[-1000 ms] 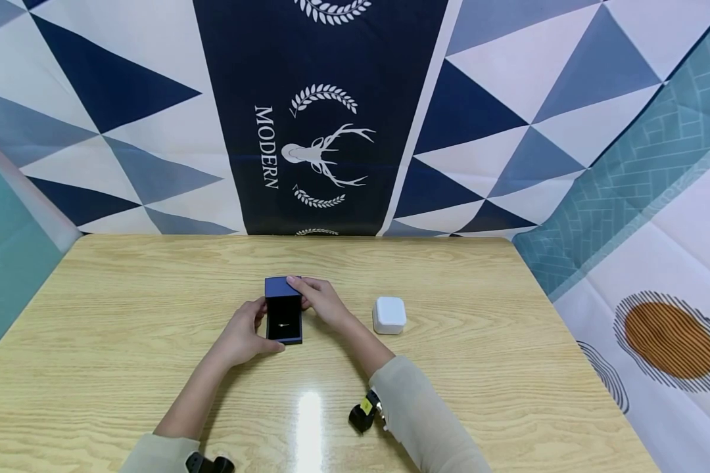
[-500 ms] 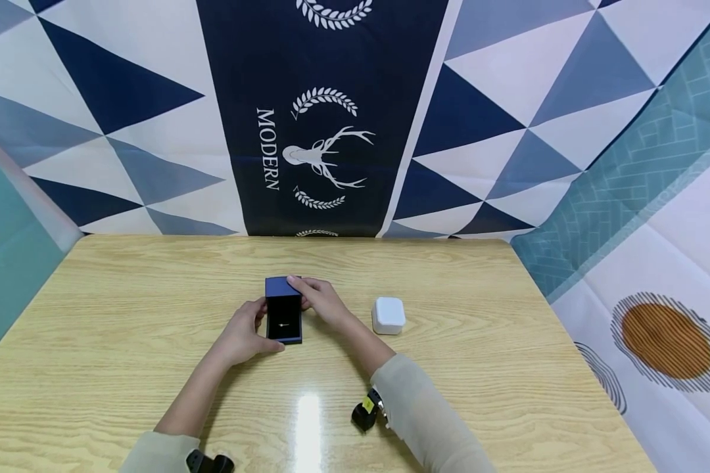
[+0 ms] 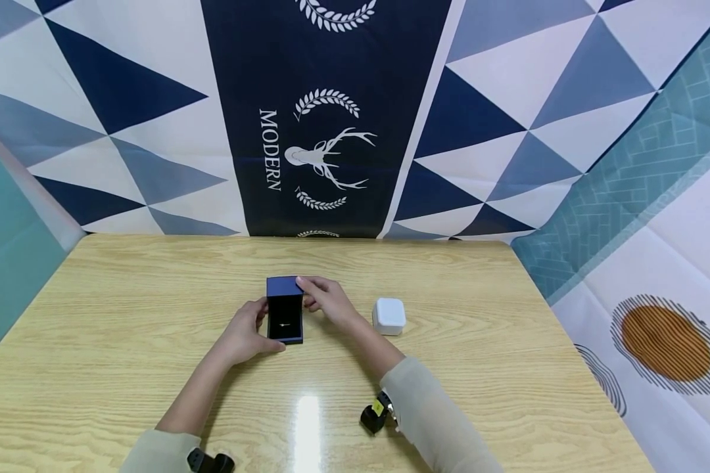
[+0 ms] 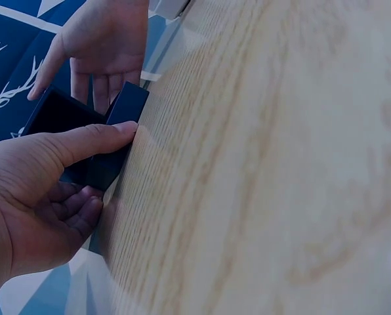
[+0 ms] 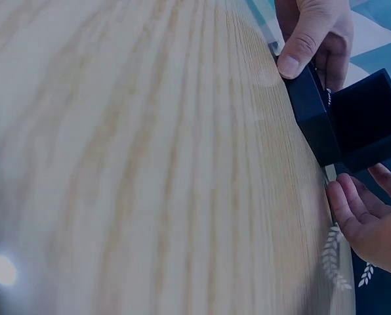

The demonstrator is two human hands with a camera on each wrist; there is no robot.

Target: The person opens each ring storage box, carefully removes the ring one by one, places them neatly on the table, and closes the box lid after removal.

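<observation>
A dark blue ring box (image 3: 284,287) stands on the table with its lid raised. In its black lining sits a small ring (image 3: 284,324). My left hand (image 3: 244,335) grips the box base, with the thumb across the front and the fingers along the left side. The right wrist view shows the left thumb (image 5: 290,65) on the base's edge. At the lid's right corner is my right hand (image 3: 330,302), thumb tip at the edge and fingers loosely extended beside the box. The left wrist view shows the right palm (image 4: 110,39) behind the box, fingers relaxed.
A small white rounded box (image 3: 389,315) stands on the wooden table (image 3: 479,368), right of the right hand. A patterned cloth (image 3: 325,151) hangs behind the table's far edge. Black cameras (image 3: 374,417) are strapped at both wrists.
My right hand has shifted slightly right; its thumb has slid from the lid's top to the right corner. The left hand and ring box stay in place.
</observation>
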